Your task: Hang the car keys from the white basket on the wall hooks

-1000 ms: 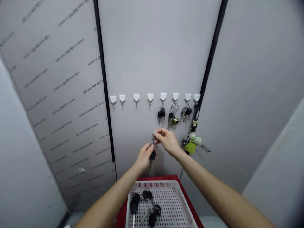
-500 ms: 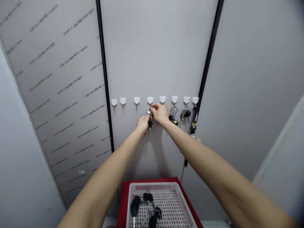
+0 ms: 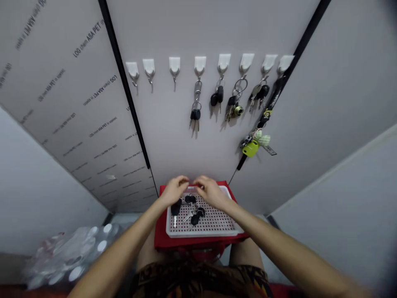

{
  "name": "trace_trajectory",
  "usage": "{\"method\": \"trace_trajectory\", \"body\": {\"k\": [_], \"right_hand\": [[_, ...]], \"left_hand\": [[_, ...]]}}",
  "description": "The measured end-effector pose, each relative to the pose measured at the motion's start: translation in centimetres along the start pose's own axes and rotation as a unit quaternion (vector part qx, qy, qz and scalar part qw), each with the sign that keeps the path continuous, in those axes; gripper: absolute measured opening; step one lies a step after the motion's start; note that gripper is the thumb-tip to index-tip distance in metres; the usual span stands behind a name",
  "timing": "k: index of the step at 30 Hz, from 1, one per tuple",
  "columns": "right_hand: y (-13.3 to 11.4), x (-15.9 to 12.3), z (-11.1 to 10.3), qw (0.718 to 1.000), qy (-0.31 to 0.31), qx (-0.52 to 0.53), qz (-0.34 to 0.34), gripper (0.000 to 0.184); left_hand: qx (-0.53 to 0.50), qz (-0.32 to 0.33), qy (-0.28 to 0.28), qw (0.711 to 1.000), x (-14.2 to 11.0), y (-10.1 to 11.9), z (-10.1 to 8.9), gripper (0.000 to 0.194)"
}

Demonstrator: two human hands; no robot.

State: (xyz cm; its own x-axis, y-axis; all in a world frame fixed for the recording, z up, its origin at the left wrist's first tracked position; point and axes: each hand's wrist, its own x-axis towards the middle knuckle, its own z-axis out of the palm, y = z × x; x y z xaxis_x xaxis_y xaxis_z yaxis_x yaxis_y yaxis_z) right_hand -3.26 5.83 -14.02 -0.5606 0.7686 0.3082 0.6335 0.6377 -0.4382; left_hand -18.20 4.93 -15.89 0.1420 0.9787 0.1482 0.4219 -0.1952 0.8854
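Note:
My left hand (image 3: 175,191) hovers over the back left part of a white perforated plastic basket (image 3: 201,234), its fingers curved, apart and holding nothing. Close beside it, my right hand (image 3: 211,192) is also above the basket, fingers loosely bent with nothing in them. Below the hands lie a long black-headed key (image 3: 175,209), a small black-headed key bunch (image 3: 190,199) and another bunch of black-headed keys (image 3: 197,217). On the wall, a key ring with a silver clasp (image 3: 195,114) hangs from a white hook (image 3: 200,64).
More white hooks run in a row; three at the left, such as this hook (image 3: 174,64), bear nothing. Others hold keys (image 3: 217,96), a brass-coloured bunch (image 3: 238,110) and a lanyard with a lime-green tag (image 3: 250,148). The basket stands on a red box (image 3: 161,238). Wrapped bottles (image 3: 74,256) sit at lower left.
Both hands have let go of the clasp key ring, which now hangs on its hook, and have come down to the basket. The view has tilted downward.

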Motion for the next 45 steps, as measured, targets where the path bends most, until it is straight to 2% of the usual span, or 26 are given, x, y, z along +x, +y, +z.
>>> {"method": "trace_trajectory", "body": {"k": [2, 4, 6, 9, 12, 18, 22, 24, 26, 28, 30, 33, 35, 39, 42, 45], "right_hand": [[0.8, -1.9, 2.3, 0.998, -0.052, -0.011, 0.021, 0.018], [1.2, -2.8, 3.6, 0.996, -0.075, -0.038, 0.033, 0.024], [1.3, -2.7, 4.1, 0.992, -0.085, -0.074, 0.055, 0.027], [1.2, -1.9, 4.2, 0.976, -0.110, -0.133, 0.132, 0.027], [0.9, -1.1, 4.6, 0.960, -0.140, -0.162, 0.179, 0.030], [0.8, -0.8, 5.8, 0.976, -0.133, -0.095, 0.141, 0.022], [0.8, -0.9, 6.0, 0.981, -0.113, -0.060, 0.145, 0.018], [0.8, -0.8, 5.9, 0.984, -0.098, -0.009, 0.152, 0.015], [0.7, -0.5, 5.5, 0.979, -0.081, 0.082, 0.166, 0.014], [0.3, -0.1, 4.7, 0.961, -0.065, 0.196, 0.185, 0.014], [-0.3, 0.5, 3.6, 0.931, -0.053, 0.300, 0.199, 0.013], [-1.3, 1.5, 2.0, 0.894, -0.050, 0.400, 0.194, 0.013], [-1.8, 2.2, 1.0, 0.892, -0.048, 0.414, 0.177, 0.013], [-2.9, 4.6, -1.3, 0.911, -0.022, 0.387, 0.141, 0.011], [-4.5, 7.5, -3.8, 0.924, 0.017, 0.366, 0.109, 0.010], [-6.7, 11.1, -6.7, 0.935, 0.085, 0.337, 0.068, 0.010]], "left_hand": [[0.084, 0.031, -0.027, 0.996, -1.7, -1.6, 0.8, 0.019], [0.161, 0.061, -0.037, 0.984, -2.8, -2.4, 1.2, 0.019], [0.222, 0.081, -0.042, 0.971, -3.2, -2.7, 1.5, 0.020], [0.266, 0.078, -0.050, 0.960, -3.3, -2.6, 1.6, 0.020], [0.271, 0.071, -0.048, 0.959, -3.3, -2.6, 1.6, 0.021], [0.234, 0.078, -0.032, 0.968, -3.5, -2.9, 1.5, 0.022], [0.202, 0.073, -0.020, 0.977, -3.5, -3.0, 1.6, 0.021], [0.177, 0.066, -0.005, 0.982, -3.5, -2.9, 1.6, 0.020], [0.140, 0.055, 0.023, 0.988, -3.5, -2.8, 1.4, 0.022], [0.096, 0.046, 0.031, 0.994, -3.4, -2.5, 1.3, 0.030], [0.050, 0.041, 0.011, 0.998, -3.1, -2.2, 1.1, 0.036], [-0.048, 0.036, -0.013, 0.998, -2.4, -1.6, 0.9, 0.028], [-0.106, 0.030, 0.005, 0.994, -1.9, -1.0, 0.7, 0.022], [-0.198, 0.021, 0.040, 0.979, -0.7, 1.0, -0.7, 0.022], [-0.252, 0.032, 0.068, 0.965, 0.8, 3.7, -2.9, 0.024], [-0.265, 0.063, 0.110, 0.956, 3.1, 7.3, -5.9, 0.025]]}}
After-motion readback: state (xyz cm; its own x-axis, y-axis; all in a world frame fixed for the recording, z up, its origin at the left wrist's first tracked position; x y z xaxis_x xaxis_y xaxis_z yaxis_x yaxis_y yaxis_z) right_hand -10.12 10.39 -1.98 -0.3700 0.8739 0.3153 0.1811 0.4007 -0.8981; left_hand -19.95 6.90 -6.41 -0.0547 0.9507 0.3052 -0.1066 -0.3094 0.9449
